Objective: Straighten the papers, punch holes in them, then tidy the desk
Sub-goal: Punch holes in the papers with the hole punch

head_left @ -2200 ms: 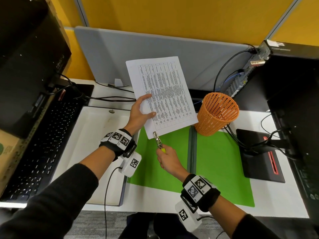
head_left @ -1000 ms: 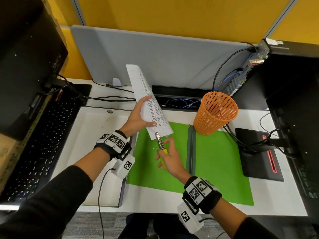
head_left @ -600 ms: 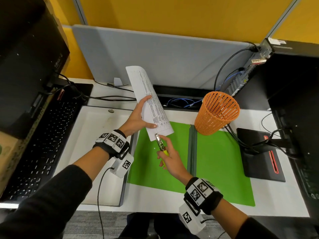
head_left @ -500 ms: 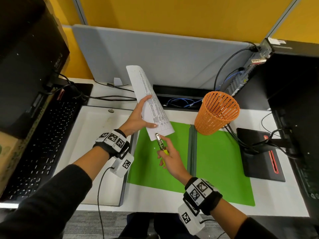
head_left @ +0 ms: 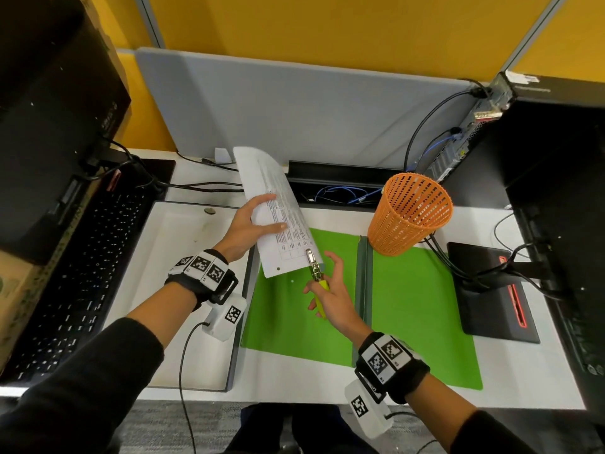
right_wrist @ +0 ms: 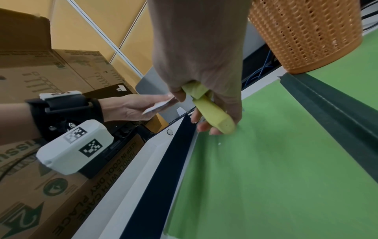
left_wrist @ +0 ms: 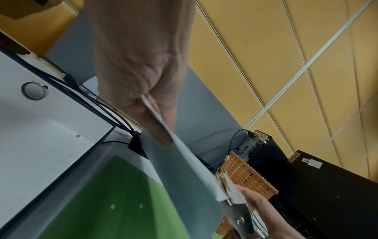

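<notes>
Now I log: left hand point(head_left: 250, 229) pinching papers point(head_left: 278, 211), one hole newly punched, right hand point(head_left: 330, 294) gripping punch point(head_left: 316, 278) at their lower edge for the second.

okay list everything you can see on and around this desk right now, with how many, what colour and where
papers: one stack, white, held above green folder
hole punch: one, metal with yellow handles, at papers' lower edge
folder: one, green, open on desk
basket: one, orange, at folder's far edge
tray: one, white, left of folder
keyboard: one, black, far left
computer tower: one, black, right
left hand: grips papers
right hand: grips hole punch
</notes>
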Available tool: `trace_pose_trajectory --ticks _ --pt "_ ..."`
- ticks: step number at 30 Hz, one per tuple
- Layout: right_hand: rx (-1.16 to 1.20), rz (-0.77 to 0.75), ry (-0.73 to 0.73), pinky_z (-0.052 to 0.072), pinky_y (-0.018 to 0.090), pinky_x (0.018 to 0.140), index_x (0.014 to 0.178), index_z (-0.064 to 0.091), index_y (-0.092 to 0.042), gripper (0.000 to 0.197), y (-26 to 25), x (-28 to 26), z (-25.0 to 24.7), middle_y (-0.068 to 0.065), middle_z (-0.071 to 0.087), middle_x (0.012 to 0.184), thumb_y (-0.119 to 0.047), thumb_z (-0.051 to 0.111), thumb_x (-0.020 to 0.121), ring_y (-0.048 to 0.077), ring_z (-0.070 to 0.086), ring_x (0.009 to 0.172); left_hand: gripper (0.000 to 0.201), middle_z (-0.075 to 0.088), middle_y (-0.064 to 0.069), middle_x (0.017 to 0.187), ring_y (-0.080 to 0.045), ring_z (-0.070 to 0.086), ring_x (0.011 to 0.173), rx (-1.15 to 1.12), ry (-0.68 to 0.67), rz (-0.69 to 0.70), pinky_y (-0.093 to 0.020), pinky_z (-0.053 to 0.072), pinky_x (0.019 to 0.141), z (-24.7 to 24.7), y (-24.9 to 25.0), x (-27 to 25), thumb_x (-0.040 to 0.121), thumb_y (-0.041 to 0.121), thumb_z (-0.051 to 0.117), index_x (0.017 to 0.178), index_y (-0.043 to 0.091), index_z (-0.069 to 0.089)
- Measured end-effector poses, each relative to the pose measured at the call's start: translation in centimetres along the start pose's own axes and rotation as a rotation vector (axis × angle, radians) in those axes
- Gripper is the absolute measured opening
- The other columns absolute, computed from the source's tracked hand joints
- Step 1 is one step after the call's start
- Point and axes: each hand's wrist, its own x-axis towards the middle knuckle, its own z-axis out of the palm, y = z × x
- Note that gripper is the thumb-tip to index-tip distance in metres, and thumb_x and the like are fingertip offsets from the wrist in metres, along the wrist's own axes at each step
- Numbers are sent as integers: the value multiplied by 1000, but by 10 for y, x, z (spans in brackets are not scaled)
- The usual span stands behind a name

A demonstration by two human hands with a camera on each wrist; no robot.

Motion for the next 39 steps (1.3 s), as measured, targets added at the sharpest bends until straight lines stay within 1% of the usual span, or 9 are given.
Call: trace_pose_trajectory --ticks 3,5,7,10,14,22,30,36,39 --pt "-18 12 -26 41 15 38 133 18 -34 63 4 -1 1 10 58 107 -1 49 88 -5 55 47 49 55 -12 130 -31 58 114 116 168 -169 -37 56 81 -6 -13 2 67 -5 81 108 13 62" --pt "-29 32 -48 40 15 38 133 18 -33 62 8 -4 3 14 58 108 -2 49 89 -5 54 46 56 52 -11 129 -28 58 109 243 127 -257 -32 59 68 -9 -14 2 67 -7 80 116 11 61" --pt "-20 33 -41 41 15 39 132 19 -35 62 11 -7 6 21 59 106 -2 49 88 1 55 50 66 49 -9 130 -26 54 112 316 78 -161 -32 59 71 -10 -9 2 69 -9 78 127 11 56" --pt "49 -28 25 43 14 44 130 22 -40 62 15 -9 9 25 58 106 -4 51 88 14 55 65 64 53 12 132 -16 46 129 252 -23 195 -41 40 107 -11 0 -2 74 -5 75 131 16 55" --pt "93 -56 55 44 12 46 125 22 -34 55 15 -8 10 20 59 100 -6 51 88 15 54 66 58 52 16 133 -2 42 130 232 36 314 -40 30 115 -9 -4 -8 79 -8 68 130 16 55" --pt "-52 -4 76 38 21 44 94 51 -13 5 21 2 4 6 57 70 -17 49 93 14 47 52 56 51 -1 138 -11 41 134 183 88 379 -35 29 116 -7 0 -9 79 -14 65 131 7 53" --pt "-51 25 44 33 18 38 76 50 -12 18 16 6 3 2 46 60 -13 44 93 13 40 47 57 52 0 136 -11 41 134 160 76 407 -38 30 116 -4 4 -8 79 -15 64 131 5 52" --pt "-16 50 28 29 17 35 72 46 -15 23 17 5 4 0 41 58 -12 42 95 12 35 45 57 52 1 136 2 42 129 170 71 414 -15 31 110 -2 6 -6 79 -15 64 130 6 53" --pt "-16 55 26 29 18 36 72 45 -14 22 17 7 4 0 41 58 -11 42 94 13 35 45 56 52 4 134 5 41 128 166 69 409 -14 31 110 -2 5 -5 79 -15 63 130 6 53"
